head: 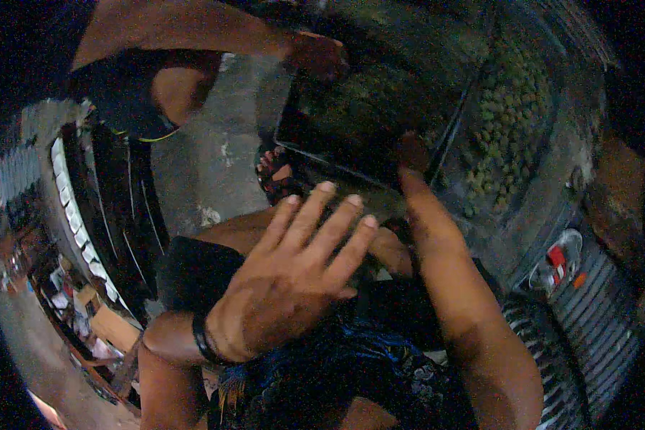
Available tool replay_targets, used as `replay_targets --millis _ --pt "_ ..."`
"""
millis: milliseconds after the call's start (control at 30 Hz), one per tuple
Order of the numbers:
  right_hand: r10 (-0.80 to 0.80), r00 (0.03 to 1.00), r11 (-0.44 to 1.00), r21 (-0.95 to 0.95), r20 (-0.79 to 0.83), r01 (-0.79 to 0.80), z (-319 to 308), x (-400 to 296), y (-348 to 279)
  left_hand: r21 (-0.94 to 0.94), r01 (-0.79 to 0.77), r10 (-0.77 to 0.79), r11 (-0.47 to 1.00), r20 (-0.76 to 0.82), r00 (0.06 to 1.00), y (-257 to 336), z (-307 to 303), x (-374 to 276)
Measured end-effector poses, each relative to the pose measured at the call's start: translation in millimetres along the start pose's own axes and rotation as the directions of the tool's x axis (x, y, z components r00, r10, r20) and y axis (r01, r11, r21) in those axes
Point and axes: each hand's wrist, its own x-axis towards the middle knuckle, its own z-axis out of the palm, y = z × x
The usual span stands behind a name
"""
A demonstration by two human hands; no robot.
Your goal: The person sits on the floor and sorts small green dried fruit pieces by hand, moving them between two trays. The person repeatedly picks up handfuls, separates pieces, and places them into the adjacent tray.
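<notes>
My left hand (295,285), with a dark band at the wrist, is raised palm down in front of me. Its fingers are spread and hold nothing. My right hand (414,153) reaches to the near right corner of a dark shallow tray (336,162); shadow and blur hide its fingers, so I cannot tell whether it grips anything. Inside the tray lies a dim greenish mass (371,99), too dark to name. To its right, many small round yellow-green pieces (508,134) are spread out, perhaps fruits or nuts.
Another person's hand (317,56) touches the tray's far left side. Black stacked items (121,199) stand on the left, near a cardboard box (115,328). Corrugated sheet (596,312) and a clear plastic bag with something red (556,258) are at right. Grey floor (220,134) lies between.
</notes>
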Motion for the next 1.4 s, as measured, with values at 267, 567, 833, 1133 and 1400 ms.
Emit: replay_targets --millis 267,567,833,1133,1400 --pt "-0.017 0.999 0.995 0.095 0.038 0.014 -17.0 -8.7 8.8 0.101 -0.062 0.075 0.993 -0.132 0.988 -1.5 16.5 -20.1" --pt "-0.043 0.987 0.261 0.955 0.157 -0.141 -104.6 -74.7 2.3 0.109 -0.053 0.079 0.993 -0.252 0.965 -15.1 26.0 -3.1" --pt "-0.330 0.929 -0.325 0.944 -0.168 0.055 -225.7 -173.2 3.2 -0.988 0.087 -0.293 0.131 0.045 0.955 -27.9 21.9 81.9" --pt "-0.346 0.748 0.136 0.759 -0.566 0.637 -222.7 -212.5 -16.6 -0.997 0.002 -0.071 -0.073 0.007 0.997 -30.9 57.8 100.7" --pt "-0.258 0.670 0.466 0.518 -0.696 0.717 -216.0 -213.1 -39.4 -0.909 -0.068 -0.216 0.412 -0.170 0.961 -42.9 50.0 85.0"
